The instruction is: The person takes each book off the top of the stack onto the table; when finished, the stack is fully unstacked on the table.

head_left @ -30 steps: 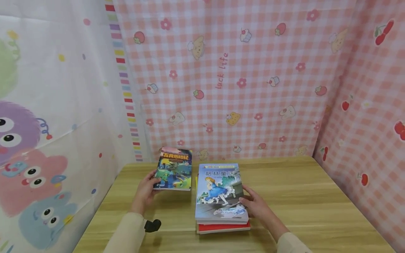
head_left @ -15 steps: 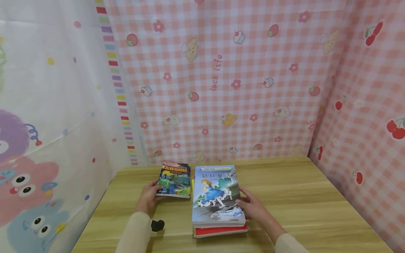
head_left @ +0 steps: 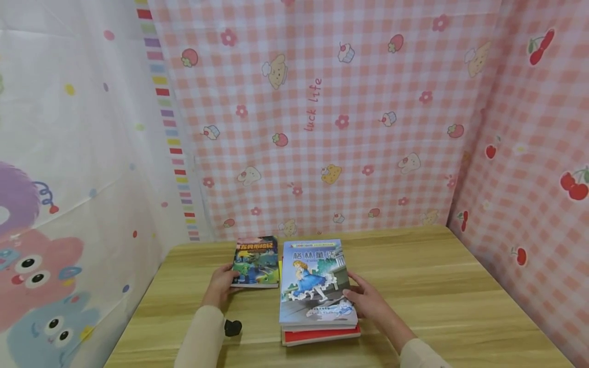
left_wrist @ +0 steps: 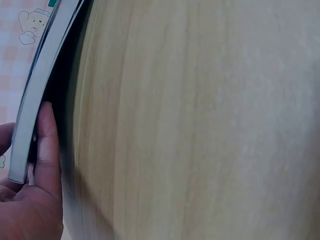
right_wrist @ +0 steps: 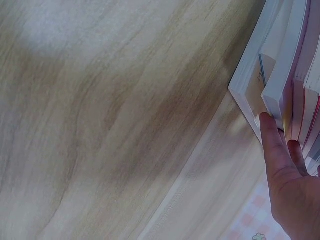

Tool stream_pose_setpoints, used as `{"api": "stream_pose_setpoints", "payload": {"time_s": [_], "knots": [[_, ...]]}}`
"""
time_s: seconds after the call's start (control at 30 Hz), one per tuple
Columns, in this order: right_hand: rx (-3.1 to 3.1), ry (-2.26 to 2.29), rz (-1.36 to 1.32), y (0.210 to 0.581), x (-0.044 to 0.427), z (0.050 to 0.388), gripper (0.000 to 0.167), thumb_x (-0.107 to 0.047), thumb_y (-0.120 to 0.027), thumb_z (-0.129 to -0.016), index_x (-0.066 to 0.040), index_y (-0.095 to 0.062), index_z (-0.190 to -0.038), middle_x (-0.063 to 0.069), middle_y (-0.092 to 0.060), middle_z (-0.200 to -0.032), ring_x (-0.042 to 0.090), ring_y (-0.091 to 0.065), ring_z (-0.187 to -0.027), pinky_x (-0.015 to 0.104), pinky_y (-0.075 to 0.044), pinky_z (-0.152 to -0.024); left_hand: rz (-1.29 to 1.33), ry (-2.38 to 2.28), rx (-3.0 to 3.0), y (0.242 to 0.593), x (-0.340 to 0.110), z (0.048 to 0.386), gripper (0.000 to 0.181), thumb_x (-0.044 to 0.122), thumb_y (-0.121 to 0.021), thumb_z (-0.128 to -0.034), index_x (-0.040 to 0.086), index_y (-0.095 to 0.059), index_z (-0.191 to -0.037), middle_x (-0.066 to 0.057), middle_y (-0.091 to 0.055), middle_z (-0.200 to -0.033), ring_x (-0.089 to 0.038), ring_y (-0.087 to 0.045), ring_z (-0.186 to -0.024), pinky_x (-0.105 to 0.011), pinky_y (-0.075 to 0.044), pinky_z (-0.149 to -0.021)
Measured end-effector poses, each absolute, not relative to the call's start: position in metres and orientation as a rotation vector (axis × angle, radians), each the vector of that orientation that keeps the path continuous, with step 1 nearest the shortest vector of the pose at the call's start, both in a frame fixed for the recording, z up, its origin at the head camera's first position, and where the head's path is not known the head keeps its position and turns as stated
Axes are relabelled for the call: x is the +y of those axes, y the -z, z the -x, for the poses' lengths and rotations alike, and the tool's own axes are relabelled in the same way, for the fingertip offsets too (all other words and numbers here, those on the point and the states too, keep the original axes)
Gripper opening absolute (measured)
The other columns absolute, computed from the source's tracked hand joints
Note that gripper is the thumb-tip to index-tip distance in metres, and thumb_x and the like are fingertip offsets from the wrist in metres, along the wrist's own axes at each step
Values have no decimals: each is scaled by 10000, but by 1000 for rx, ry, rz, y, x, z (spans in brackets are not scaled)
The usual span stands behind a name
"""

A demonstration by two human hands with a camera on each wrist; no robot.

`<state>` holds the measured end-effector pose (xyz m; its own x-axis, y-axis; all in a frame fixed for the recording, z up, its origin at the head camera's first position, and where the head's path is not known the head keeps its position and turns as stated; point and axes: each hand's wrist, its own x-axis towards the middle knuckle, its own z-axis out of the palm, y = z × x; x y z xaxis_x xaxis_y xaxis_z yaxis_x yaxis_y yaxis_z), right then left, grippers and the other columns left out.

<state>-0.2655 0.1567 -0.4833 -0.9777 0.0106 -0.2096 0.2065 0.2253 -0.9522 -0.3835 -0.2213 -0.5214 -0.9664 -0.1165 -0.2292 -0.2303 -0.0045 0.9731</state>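
My left hand [head_left: 223, 287] pinches a small paperback comic book [head_left: 255, 263] by its left edge, thumb on the colourful cover and fingers underneath. In the left wrist view the comic book [left_wrist: 37, 95] tilts up off the table between thumb and fingers. Just right of it stands a stack of books, topped by a pale blue storybook [head_left: 315, 278] with a girl in a blue dress. A red book [head_left: 322, 335] shows below. My right hand [head_left: 371, 300] rests against the stack's right side, thumb at the cover's edge. In the right wrist view, extended fingers [right_wrist: 272, 145] touch the page edges.
The wood-grain table [head_left: 437, 291] carries the books. A pink checked cloth [head_left: 382, 148] hangs behind and on the right, a white cartoon-print cloth [head_left: 115, 153] on the left. A small black object [head_left: 233, 327] sits by the left cuff.
My left hand has lowered the comic book and drawn it slightly toward me, beside the stack. The right hand stays at the stack's side. The head view has shifted a little.
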Motion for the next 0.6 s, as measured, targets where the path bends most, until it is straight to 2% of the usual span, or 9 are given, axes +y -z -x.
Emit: {"api": "stream_pose_setpoints", "payload": {"time_s": [0.27,0.33,0.43,0.53,0.6], "knots": [[2341,1834,-205,483,157,265,587,-169,-572,-1017,-134,-335,-1553,335,-400,-1453,405,-574,-1153,454,-575,-763,377,-2099,2187,522,-222,384,569,-28,-501,-965,-135,-282,-1479,-302,-539,-1214,-189,-633,-781,-367,-587,-677],[2345,1828,-209,483,158,265,586,-174,-571,-1018,-139,-336,-1553,331,-401,-1454,397,-576,-1150,441,-573,-752,372,-2073,2208,522,-221,383,577,-29,-508,-960,-127,-281,-1482,-302,-543,-1215,-222,-638,-820,-379,-582,-706],[2350,1823,-205,483,158,265,588,-190,-576,-1016,-141,-340,-1552,329,-405,-1453,393,-577,-1145,433,-571,-744,340,-1994,2305,517,-220,384,584,-8,-524,-963,-124,-286,-1484,-343,-479,-1327,-359,-608,-1056,-457,-530,-892],[2353,1829,-204,484,157,264,584,-185,-578,-1014,-143,-348,-1549,323,-418,-1448,392,-577,-1146,433,-570,-744,300,-1906,2416,509,-221,383,607,40,-535,-976,-104,-271,-1503,-350,-315,-1486,-461,-389,-1330,-546,-357,-1083],[2352,1836,-206,484,156,264,581,-177,-579,-1012,-145,-354,-1547,318,-426,-1444,392,-578,-1146,437,-571,-747,274,-1855,2479,503,-222,382,617,85,-544,-987,-85,-270,-1513,-335,-232,-1540,-483,-271,-1397,-570,-274,-1126]]}}
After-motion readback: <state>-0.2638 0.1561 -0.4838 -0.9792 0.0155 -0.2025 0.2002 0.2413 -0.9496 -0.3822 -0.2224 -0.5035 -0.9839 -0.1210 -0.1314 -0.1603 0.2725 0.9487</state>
